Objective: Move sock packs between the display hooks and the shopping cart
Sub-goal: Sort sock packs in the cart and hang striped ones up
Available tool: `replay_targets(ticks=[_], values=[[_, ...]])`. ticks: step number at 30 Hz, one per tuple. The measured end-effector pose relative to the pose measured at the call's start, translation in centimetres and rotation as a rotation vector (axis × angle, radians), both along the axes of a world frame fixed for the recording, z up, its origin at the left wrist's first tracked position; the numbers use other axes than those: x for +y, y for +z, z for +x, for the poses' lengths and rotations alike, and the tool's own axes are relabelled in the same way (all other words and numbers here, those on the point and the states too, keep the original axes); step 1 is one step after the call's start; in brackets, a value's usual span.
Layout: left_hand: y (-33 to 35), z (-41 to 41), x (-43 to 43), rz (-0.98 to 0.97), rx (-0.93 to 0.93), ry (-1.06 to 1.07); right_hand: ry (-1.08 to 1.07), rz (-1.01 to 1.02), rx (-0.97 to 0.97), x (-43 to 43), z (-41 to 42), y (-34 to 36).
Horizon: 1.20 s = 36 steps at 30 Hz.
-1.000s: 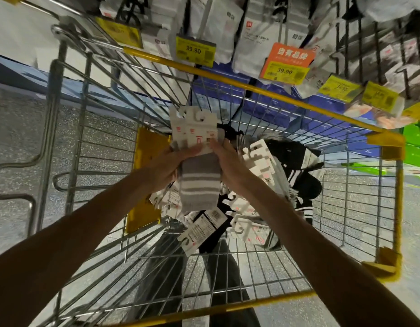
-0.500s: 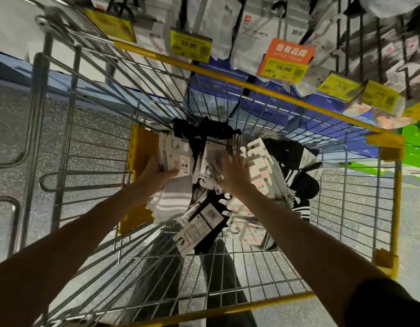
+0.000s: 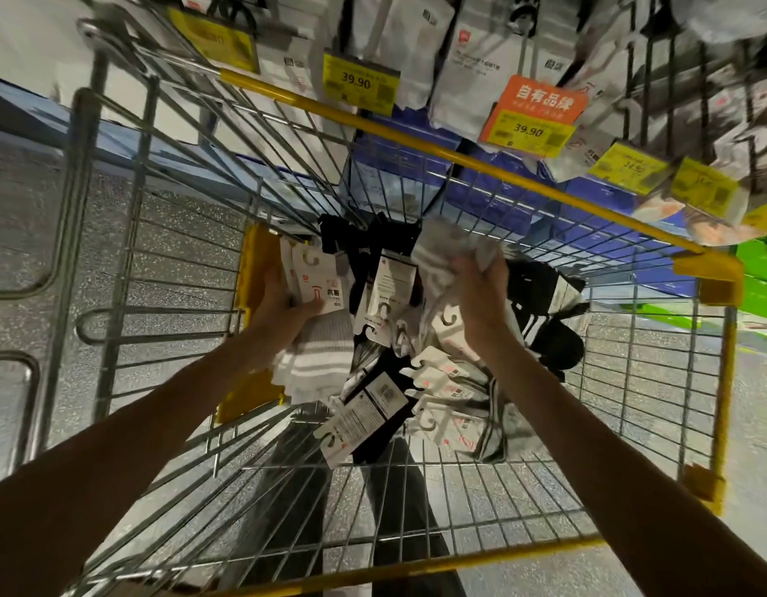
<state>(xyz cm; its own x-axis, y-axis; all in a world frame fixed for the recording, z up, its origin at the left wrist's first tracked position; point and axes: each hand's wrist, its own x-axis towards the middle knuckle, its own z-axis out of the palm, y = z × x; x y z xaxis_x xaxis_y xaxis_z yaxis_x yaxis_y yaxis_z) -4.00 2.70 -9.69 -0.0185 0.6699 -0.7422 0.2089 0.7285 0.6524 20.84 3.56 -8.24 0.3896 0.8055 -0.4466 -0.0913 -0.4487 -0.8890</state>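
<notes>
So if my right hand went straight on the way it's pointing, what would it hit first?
Probably the shopping cart's far wire wall, just beyond the blurred pale sock pack your right hand grips. Depth is unclear in this view.

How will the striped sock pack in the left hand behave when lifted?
Probably floppy: the striped sock pack is soft knit drooping below its card header, which the left hand holds. Likely light: only fabric and card. The flat card should pinch firmly.

Dim, uneven store light — forearms in deep shadow, motion blur throughout, wide-angle bending at the edges
</notes>
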Motion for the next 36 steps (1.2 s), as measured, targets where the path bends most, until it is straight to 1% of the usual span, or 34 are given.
replay_targets(ticks=[2,3,5,6,7,8,10,13,15,18,20,21,23,24,26,28,30,31,32,34,36], values=[[0.4,0.1,-0.2,0.067,-0.024,-0.035,-0.248,-0.019,0.265,1.4,0.7,2.8],[0.5,0.0,-0.4,0.090,-0.042,-0.068,-0.333,-0.026,0.417,1.8,0.9,4.0],[1.2,0.3,-0.7,0.114,-0.068,-0.152,-0.405,-0.029,0.680,1.9,0.8,5.1],[1.6,0.6,-0.9,0.116,-0.069,-0.174,-0.413,-0.045,0.759,1.6,0.6,5.4],[2.1,1.0,-1.0,0.124,-0.060,-0.179,-0.391,-0.082,0.768,0.9,0.2,5.3],[2.5,1.6,-1.1,0.128,-0.052,-0.160,-0.349,-0.139,0.690,0.0,-0.1,4.9],[3.2,2.6,-1.1,0.112,-0.046,-0.107,-0.189,-0.205,0.471,-2.0,-1.1,3.9],[3.1,3.5,-0.5,0.020,-0.141,0.087,-0.115,-0.203,0.422,-5.1,-2.8,2.4],[2.9,3.8,0.0,-0.061,-0.175,0.162,-0.065,-0.192,0.287,-6.8,-3.6,1.8],[2.8,3.5,-0.1,-0.082,-0.146,0.133,0.017,-0.187,0.139,-7.5,-3.8,1.6],[2.8,3.4,-0.5,-0.071,-0.176,0.140,0.103,-0.122,0.171,-7.5,-3.6,2.1],[3.1,3.5,-0.6,-0.069,-0.196,0.117,0.165,-0.091,0.194,-7.6,-3.7,2.5],[3.4,4.1,-0.9,-0.013,-0.194,0.026,0.359,-0.048,0.089,-7.8,-3.8,3.1],[3.6,4.4,-1.0,0.029,-0.174,0.009,0.461,-0.062,0.027,-7.8,-3.8,3.3],[3.9,4.9,-0.8,0.095,-0.131,0.008,0.590,-0.150,0.021,-7.4,-3.6,3.8],[4.6,4.8,-0.5,0.122,-0.132,-0.022,0.561,-0.209,0.081,-6.6,-3.1,4.8],[6.3,4.9,0.4,0.137,-0.140,-0.053,0.440,-0.180,-0.015,-5.1,-2.3,6.0],[7.4,5.1,0.9,0.151,-0.153,-0.076,0.402,-0.172,-0.034,-4.2,-1.8,6.9],[8.8,5.3,1.2,0.163,-0.166,-0.102,0.389,-0.173,-0.010,-3.3,-1.5,8.0],[11.7,5.5,1.9,0.190,-0.187,-0.183,0.431,-0.201,0.050,-1.9,-1.1,10.6],[14.9,5.6,2.5,0.233,-0.204,-0.261,0.488,-0.178,0.055,-0.8,-1.3,13.3]])
